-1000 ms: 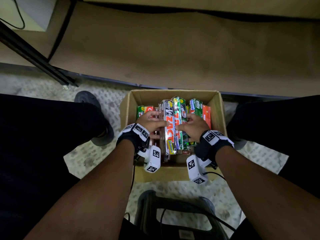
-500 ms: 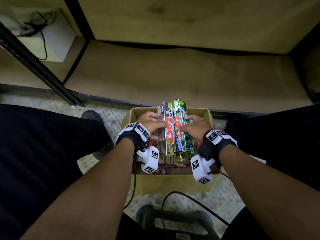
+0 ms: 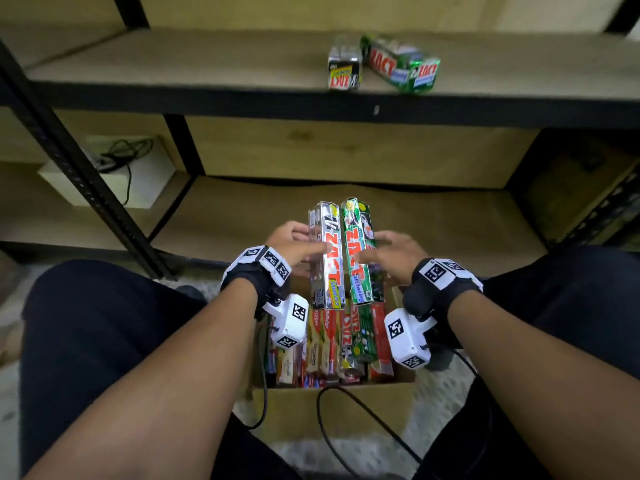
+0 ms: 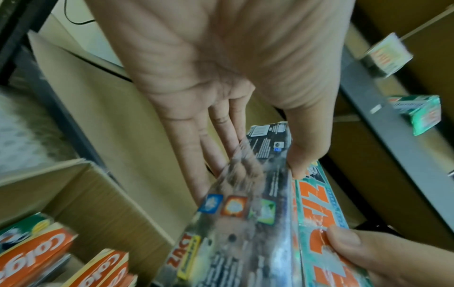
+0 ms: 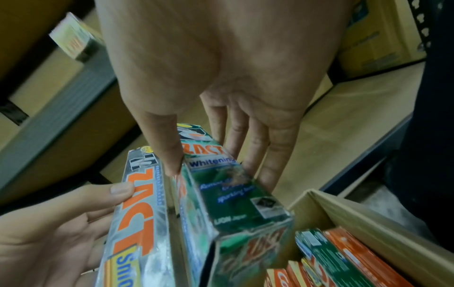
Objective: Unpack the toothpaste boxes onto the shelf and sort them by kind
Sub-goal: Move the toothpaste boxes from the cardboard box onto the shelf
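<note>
left hand grips silver zact box, thumb on its top face, fingers along the outer side. right hand grips green zact box the same way. both boxes held side by side, touching, above the open cardboard carton, which holds more toothpaste boxes. upper shelf carries one silver box and green boxes, just beside each other.

silver box with orange lettering, green box, brown carton
</note>
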The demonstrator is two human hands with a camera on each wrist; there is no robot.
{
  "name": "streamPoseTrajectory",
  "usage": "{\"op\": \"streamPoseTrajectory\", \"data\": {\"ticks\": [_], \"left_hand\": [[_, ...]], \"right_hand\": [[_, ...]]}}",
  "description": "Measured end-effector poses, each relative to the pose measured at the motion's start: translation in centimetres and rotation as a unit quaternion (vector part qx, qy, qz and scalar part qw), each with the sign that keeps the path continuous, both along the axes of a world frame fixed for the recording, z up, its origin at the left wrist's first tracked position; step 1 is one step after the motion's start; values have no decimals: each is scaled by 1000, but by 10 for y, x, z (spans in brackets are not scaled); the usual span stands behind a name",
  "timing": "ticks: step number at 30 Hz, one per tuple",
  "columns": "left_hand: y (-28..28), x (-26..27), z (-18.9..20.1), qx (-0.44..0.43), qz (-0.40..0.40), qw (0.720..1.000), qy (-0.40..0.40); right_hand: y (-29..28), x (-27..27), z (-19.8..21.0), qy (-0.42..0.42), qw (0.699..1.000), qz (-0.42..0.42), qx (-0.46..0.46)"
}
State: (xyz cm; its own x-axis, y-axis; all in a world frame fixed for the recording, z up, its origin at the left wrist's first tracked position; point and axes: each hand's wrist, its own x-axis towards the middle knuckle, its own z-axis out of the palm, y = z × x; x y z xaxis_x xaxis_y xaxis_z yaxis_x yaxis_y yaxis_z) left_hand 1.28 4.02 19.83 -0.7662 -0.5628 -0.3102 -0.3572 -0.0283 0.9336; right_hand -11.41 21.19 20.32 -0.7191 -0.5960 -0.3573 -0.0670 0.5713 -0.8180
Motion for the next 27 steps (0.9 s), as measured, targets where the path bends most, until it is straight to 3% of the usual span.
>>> {"op": "streamPoseTrajectory", "data": {"ticks": [20, 27], "left_hand": [[-7, -20, 215, -110, 14, 984, 140], [-44, -60, 262, -221, 72, 967, 107]], "right_hand": [[33, -27, 213, 60, 988, -44, -137], [15, -63, 255, 179, 974, -75, -113]]}}
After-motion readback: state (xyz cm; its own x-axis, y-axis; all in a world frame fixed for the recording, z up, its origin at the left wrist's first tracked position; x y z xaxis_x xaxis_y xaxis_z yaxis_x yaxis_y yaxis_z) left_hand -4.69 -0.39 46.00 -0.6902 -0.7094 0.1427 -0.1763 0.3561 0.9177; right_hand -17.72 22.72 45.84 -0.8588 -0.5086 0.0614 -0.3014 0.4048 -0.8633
